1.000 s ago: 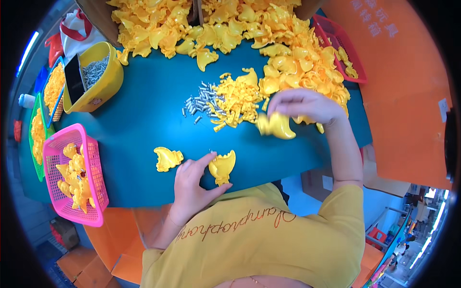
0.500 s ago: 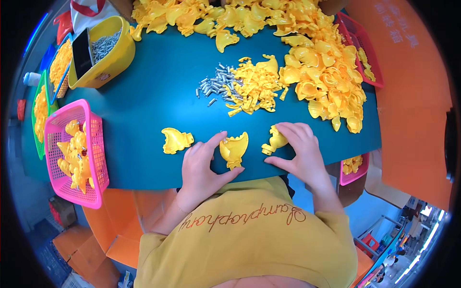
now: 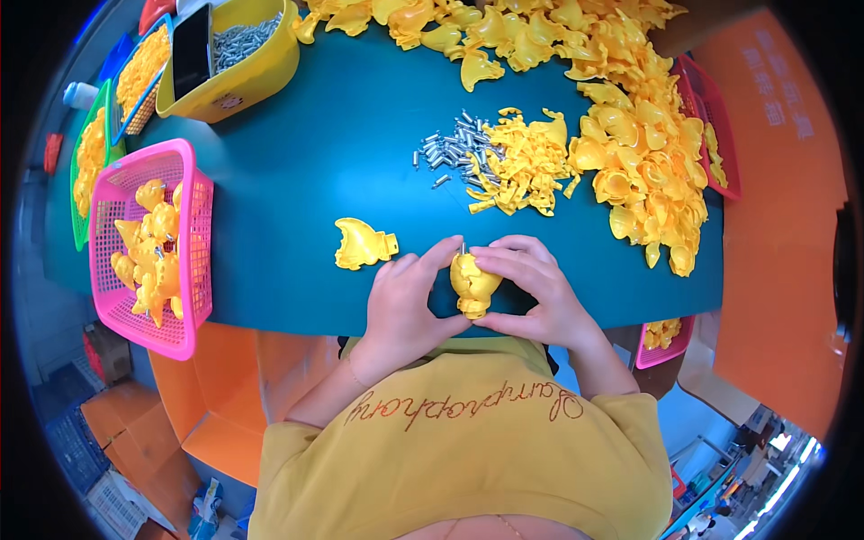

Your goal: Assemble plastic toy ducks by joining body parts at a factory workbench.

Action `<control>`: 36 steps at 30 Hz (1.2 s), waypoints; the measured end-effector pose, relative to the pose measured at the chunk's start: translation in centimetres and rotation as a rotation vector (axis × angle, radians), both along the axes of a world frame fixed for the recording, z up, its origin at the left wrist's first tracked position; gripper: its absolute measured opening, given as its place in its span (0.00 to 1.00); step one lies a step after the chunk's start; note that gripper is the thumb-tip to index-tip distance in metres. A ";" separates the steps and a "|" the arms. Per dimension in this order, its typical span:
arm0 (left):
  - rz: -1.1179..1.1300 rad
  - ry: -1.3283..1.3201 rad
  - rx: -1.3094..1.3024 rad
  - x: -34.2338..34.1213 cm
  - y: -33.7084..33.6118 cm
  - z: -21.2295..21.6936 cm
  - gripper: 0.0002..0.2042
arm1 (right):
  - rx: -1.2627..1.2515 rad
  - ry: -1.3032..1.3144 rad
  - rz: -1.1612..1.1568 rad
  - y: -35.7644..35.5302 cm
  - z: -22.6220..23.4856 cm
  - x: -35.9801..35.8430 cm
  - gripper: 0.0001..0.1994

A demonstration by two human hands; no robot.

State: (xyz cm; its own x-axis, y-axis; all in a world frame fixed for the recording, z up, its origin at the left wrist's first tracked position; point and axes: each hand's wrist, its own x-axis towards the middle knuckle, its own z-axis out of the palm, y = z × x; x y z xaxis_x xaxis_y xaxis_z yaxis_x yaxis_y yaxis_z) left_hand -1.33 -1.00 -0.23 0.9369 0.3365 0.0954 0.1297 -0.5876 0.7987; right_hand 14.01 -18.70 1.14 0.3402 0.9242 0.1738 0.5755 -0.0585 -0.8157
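Standing at nine o'clock from centre, a pink basket (image 3: pixel 187 265) holds yellow pieces (image 3: pixel 151 225); at half past ten, a yellow tub (image 3: pixel 261 85) holds silver pins (image 3: pixel 241 47). Near centre, left hand (image 3: pixel 400 301) and right hand (image 3: pixel 551 295), half-curled, grip a yellow shell (image 3: pixel 477 286) between thumbs and fingertips. A lower basket (image 3: pixel 686 342) towards four and a red basket (image 3: pixel 731 166) at two hold yellow parts (image 3: pixel 663 335).

Glossy plastic on the toy piece (image 3: pixel 477 281), bright metal on those pins (image 3: pixel 461 147), smooth sheen across the counter (image 3: pixel 306 180), and it's matt cloth on the T-shirt (image 3: pixel 468 459)!
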 end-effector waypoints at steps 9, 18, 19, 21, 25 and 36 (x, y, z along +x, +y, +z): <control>-0.021 -0.018 0.044 0.0 0.1 -0.2 0.44 | -0.061 -0.079 -0.012 0.1 0.6 -0.4 0.36; -0.041 -0.054 0.078 0.2 0.3 0.6 0.42 | -0.161 -0.194 -0.013 -0.5 1.0 -0.1 0.36; -0.060 -0.076 0.085 0.2 0.4 0.7 0.41 | -0.159 -0.131 -0.013 -0.6 0.7 0.2 0.37; -0.075 -0.084 0.088 0.0 0.7 0.3 0.40 | -0.156 -0.067 -0.012 -0.8 0.3 0.2 0.37; -0.086 -0.144 0.147 0.2 0.7 -0.7 0.39 | -0.097 -0.077 -0.034 -1.4 -0.5 -0.5 0.36; 0.002 -0.223 0.124 -0.2 0.1 1.3 0.38 | 0.116 -0.009 -0.173 -1.4 -1.2 -2.9 0.37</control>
